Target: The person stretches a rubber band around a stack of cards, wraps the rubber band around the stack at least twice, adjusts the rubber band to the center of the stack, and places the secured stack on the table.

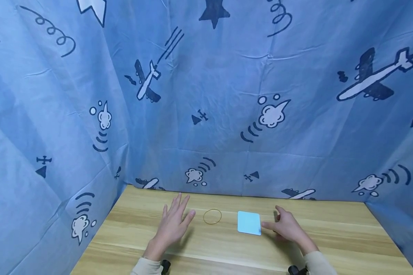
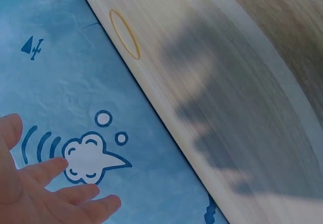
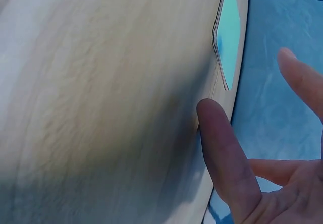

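Left hand [image 1: 172, 225] with fingers spread, right hand [image 1: 286, 226] loosely extended, both holding nothing over the wood-grain tabletop [image 1: 206, 252].
Between them lie a thin yellow round band [image 1: 212, 224], nearer the left, and a glossy pale-blue, round-cornered square [image 1: 249, 222] just beside the right thumb. Both wrist views cut the square off; a mark at its near right corner is too small to read.

Curtained booth: plane-print cloth [image 1: 223, 139] behind, beside wooden table [image 1: 220, 248].
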{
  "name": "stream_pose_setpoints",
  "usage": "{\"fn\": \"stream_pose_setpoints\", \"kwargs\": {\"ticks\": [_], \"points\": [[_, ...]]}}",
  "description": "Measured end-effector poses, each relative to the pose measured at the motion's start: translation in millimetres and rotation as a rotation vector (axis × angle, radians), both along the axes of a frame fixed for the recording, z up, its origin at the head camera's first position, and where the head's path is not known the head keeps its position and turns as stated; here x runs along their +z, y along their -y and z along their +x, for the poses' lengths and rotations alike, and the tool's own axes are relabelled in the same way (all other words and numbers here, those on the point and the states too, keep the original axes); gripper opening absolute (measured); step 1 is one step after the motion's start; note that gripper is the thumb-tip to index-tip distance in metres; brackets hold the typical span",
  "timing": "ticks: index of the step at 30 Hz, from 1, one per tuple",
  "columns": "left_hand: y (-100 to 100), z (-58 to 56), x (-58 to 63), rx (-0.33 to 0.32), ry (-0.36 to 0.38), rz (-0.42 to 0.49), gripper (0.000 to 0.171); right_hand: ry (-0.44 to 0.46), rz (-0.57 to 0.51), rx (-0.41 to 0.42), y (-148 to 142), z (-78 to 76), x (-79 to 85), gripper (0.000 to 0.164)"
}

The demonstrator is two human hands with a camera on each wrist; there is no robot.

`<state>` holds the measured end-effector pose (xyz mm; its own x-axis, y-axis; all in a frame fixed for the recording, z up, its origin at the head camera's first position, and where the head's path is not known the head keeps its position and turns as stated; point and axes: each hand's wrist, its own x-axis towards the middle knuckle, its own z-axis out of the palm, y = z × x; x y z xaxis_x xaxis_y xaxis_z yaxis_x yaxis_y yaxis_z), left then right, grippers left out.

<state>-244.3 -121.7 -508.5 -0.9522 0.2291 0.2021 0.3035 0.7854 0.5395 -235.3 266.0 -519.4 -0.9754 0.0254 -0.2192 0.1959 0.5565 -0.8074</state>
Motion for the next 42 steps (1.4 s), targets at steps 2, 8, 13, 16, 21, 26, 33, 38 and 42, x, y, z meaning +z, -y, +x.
{"fn": "stream_pose_setpoints", "kwargs": {"ticks": [2, 8, 13, 16, 21, 26, 33, 38, 42], "points": [[0.0, 0.0, -0.2, 0.005, 0.004, -0.002, 0.061, 0.009, 0.002, 0.007, 3.0, -2.1, -0.6, 0.108], [0.2, 0.3, -1.1, 0.004, 0.001, -0.002, 0.06, 0.022, 0.023, 0.023, 12.0, -5.4, 2.9, 0.106], [1.5, 0.0, -2.3, 0.007, 0.013, -0.004, 0.061, 0.036, 0.057, 0.027, 17.6, -9.4, -0.7, 0.108], [2.0, 0.4, -2.0, 0.012, 0.021, -0.008, 0.062, 0.05, 0.076, 0.032, 20.2, -12.5, -3.8, 0.109], [1.6, 1.0, -1.1, 0.01, 0.03, 0.001, 0.062, 0.068, 0.09, 0.047, 24.5, -15.6, -4.1, 0.107], [2.1, 0.4, -1.4, 0.013, 0.034, -0.011, 0.063, 0.075, 0.119, 0.058, 30.9, -16.9, -1.7, 0.104], [1.9, -1.1, -0.6, 0.007, 0.017, -0.007, 0.062, 0.088, 0.143, 0.082, 38.5, -22.5, 0.3, 0.1], [1.0, -2.3, 0.1, 0.013, 0.023, -0.013, 0.063, 0.113, 0.182, 0.083, 41.4, -27.6, -2.5, 0.098], [-0.1, -2.0, 0.1, 0.014, 0.025, -0.018, 0.063, 0.137, 0.216, 0.085, 43.3, -29.8, -3.3, 0.101]]}}
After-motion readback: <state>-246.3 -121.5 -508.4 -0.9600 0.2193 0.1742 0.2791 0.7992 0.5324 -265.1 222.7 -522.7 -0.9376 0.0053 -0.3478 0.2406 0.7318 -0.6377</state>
